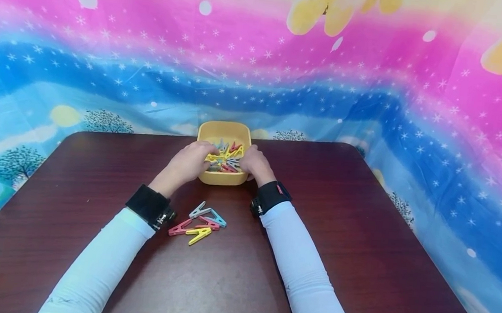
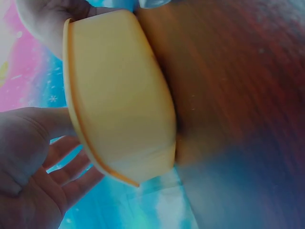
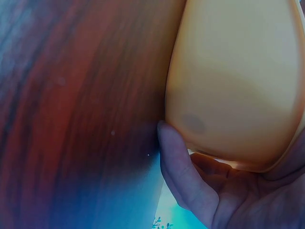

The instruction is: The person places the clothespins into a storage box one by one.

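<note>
While right hand is gripping right side of yellow, round-cornered tub at far middle of table, left hand is hanging over left rim, tub wall hiding fingertips; pinch, cannot tell. Red, yellow, blue, grey pegs are crowding inside; five loose pegs are lying nearer.

Both arms reach forward, hands near each other.
</note>
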